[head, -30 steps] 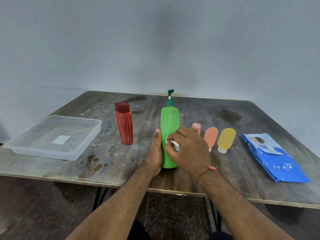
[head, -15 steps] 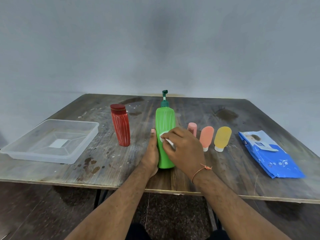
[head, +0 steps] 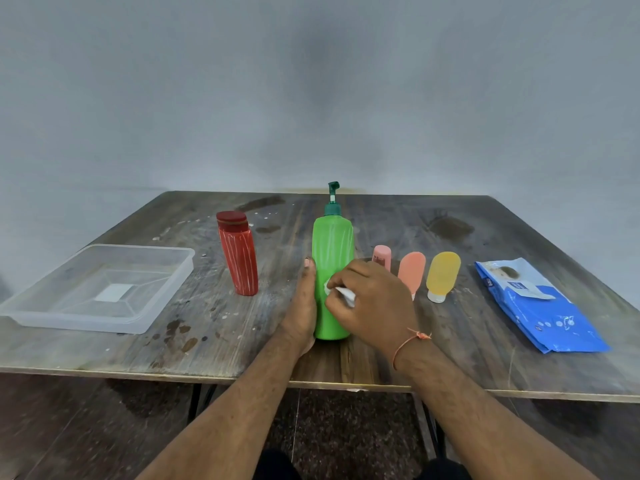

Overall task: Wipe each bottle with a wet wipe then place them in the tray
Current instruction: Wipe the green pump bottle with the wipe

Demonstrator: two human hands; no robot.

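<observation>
While the wipe is working on the first bottle, findings are as follows.

Step in hand: the green pump bottle (head: 332, 271) is being wiped; judged early in the task, since the tray (head: 104, 320) is holding no bottle.

Landmark: the green pump bottle is standing upright on the worktop (head: 450, 358), near its front edge.

Left hand (head: 303, 313): lying flat against the bottle's left side, fingers straight and together, bracing it.

Right hand (head: 372, 303): fingers curled and pinching a crumpled wet wipe (head: 343, 294), which is pressing on the bottle's front face.

Red bottle (head: 239, 256): standing to the left of the green bottle, apart from it.

Tray: sitting further left, beyond the red bottle.

Small bottles: a pink one (head: 382, 255), an orange one (head: 412, 271) and a yellow one (head: 442, 274) are lying in a row just right of the green bottle.

Wipe pack (head: 533, 306): lying well to the right, past the yellow one.

Next move, as judged: finishing the remaining faces is calling for turning the bottle under the wipe, then gripping its body and carrying it left, clear of the red bottle, into the tray.
</observation>
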